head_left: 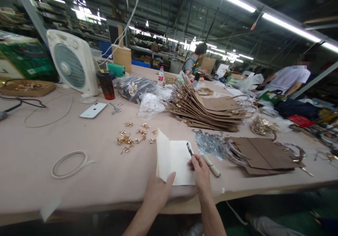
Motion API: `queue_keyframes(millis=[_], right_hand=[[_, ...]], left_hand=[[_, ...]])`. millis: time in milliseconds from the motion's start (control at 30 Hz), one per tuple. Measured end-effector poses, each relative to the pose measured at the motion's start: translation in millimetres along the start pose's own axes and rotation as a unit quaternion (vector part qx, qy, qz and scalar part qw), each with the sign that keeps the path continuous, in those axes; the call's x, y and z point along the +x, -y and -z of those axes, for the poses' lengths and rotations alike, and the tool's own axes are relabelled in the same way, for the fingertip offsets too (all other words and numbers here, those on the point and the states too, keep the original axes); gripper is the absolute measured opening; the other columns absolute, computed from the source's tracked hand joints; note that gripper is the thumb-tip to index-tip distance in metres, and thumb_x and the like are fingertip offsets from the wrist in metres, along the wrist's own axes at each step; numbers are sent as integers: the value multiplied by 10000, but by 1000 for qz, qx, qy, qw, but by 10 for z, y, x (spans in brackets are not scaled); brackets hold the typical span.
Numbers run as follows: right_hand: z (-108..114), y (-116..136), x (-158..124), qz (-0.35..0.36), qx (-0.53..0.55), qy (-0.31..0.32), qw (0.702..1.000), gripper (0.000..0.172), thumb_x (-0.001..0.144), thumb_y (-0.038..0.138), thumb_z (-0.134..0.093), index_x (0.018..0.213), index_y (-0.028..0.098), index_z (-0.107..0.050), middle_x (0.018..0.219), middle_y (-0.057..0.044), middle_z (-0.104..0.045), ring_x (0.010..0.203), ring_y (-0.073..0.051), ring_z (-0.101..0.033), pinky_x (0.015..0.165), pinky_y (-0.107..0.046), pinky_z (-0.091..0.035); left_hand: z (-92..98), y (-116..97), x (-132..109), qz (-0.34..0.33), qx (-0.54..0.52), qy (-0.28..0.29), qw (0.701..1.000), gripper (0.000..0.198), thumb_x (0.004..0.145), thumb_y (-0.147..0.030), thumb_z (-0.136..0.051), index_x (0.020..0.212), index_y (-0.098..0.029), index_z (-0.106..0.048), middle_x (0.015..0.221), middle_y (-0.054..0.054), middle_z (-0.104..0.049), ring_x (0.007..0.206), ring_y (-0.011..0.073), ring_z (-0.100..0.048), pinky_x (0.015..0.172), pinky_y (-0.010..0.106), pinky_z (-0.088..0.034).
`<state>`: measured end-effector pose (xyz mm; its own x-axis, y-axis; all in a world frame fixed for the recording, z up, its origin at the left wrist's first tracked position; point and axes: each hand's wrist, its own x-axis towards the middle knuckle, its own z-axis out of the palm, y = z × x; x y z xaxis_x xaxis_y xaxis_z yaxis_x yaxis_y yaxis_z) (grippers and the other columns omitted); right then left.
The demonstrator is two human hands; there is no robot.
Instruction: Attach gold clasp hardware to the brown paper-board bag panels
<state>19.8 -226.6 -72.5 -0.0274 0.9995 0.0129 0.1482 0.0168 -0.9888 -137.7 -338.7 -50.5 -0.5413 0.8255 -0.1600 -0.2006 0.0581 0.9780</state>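
Observation:
An open white notebook (176, 160) lies at the near edge of the work table (37, 151). My left hand (157, 192) rests on its lower left corner, thumb up against the raised left page. My right hand (198, 171) pinches a dark pen (189, 148) with its tip on the right page. A small cream-coloured roll (212, 165) lies just right of my right hand. Several gold metal clasps (133, 134) are scattered left of the notebook. A heap of silvery metal pieces (210, 142) sits to its right.
A tall stack of brown paper bags (208, 109) stands behind the notebook, and flat brown pieces (264, 155) lie at right. A white fan (72, 62), a dark cup (106, 84), a white phone (93, 110) and a cable loop (68, 164) are at left. Two people work at the far end.

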Motion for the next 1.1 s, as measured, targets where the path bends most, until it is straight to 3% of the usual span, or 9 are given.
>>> queue_keyframes(millis=[100, 167, 267, 333, 500, 600, 767, 967, 1100], right_hand=[[18, 4, 43, -4, 7, 13, 1000, 430, 895, 593, -659, 1021, 183, -686, 792, -18, -685, 740, -182, -601, 702, -295, -485], [29, 50, 85, 1, 14, 2, 1000, 434, 883, 591, -672, 1029, 183, -691, 770, -4, -656, 710, -170, -576, 673, -282, -476], [32, 194, 153, 17, 33, -37, 999, 471, 863, 597, -691, 1074, 175, -696, 749, 9, -622, 680, -162, -549, 643, -276, -464], [25, 321, 189, 32, 48, -60, 997, 500, 857, 607, -693, 1099, 169, -696, 750, 6, -623, 671, -161, -545, 628, -276, -454], [-16, 605, 184, 72, 21, -74, 994, 461, 867, 565, -690, 1084, 160, -724, 906, -59, -725, 800, -197, -627, 729, -306, -493], [-44, 689, 136, 83, -22, -89, 992, 413, 868, 529, -688, 1048, 161, -741, 957, -87, -755, 867, -226, -665, 795, -337, -516], [-66, 722, 49, 91, -64, -107, 988, 360, 875, 503, -681, 1010, 175, -742, 891, -65, -745, 797, -211, -664, 750, -329, -518], [-54, 739, -11, 92, -45, -110, 989, 373, 856, 504, -706, 1023, 172, -743, 870, -64, -743, 781, -208, -670, 728, -322, -524], [-33, 803, -47, 89, -43, -105, 989, 375, 831, 493, -727, 1014, 166, -745, 845, -62, -739, 764, -208, -662, 708, -316, -517]], left_hand=[[-132, 59, 43, -10, -43, -33, 998, 514, 752, -352, -857, 1225, -194, -730, 1479, 164, -610, 1518, 355, -407, 1309, 489, -233], [-172, 123, -26, 58, -91, -39, 993, 444, 790, -433, -836, 1154, -193, -753, 1431, 158, -652, 1514, 351, -419, 1305, 482, -257], [-186, 259, -249, 204, -126, -27, 970, 543, 814, -589, -794, 1186, -198, -733, 1370, 157, -693, 1453, 362, -506, 1256, 493, -371], [-190, 351, -410, 231, -135, 13, 964, 610, 815, -642, -770, 1234, -203, -713, 1352, 154, -705, 1362, 376, -598, 1209, 501, -442], [-242, 458, -640, 221, -127, 87, 963, 638, 841, -711, -691, 1243, -218, -730, 1219, 144, -772, 1242, 392, -682, 1258, 524, -360], [-270, 475, -667, 206, -111, 107, 966, 703, 838, -782, -628, 1204, -196, -757, 1222, 164, -769, 1348, 390, -605, 1309, 514, -245], [-266, 515, -656, 180, -75, 115, 974, 713, 836, -836, -551, 1046, -211, -823, 1333, 131, -726, 1516, 373, -410, 1342, 479, -60], [-210, 507, -661, 165, -39, 129, 977, 694, 917, -788, -456, 1067, -222, -828, 1453, 68, -654, 1597, 321, -248, 1327, 439, 62], [-183, 440, -679, 157, -69, 104, 980, 685, 849, -812, -569, 1040, -208, -829, 1437, 101, -662, 1606, 346, -207, 1330, 487, 41]])
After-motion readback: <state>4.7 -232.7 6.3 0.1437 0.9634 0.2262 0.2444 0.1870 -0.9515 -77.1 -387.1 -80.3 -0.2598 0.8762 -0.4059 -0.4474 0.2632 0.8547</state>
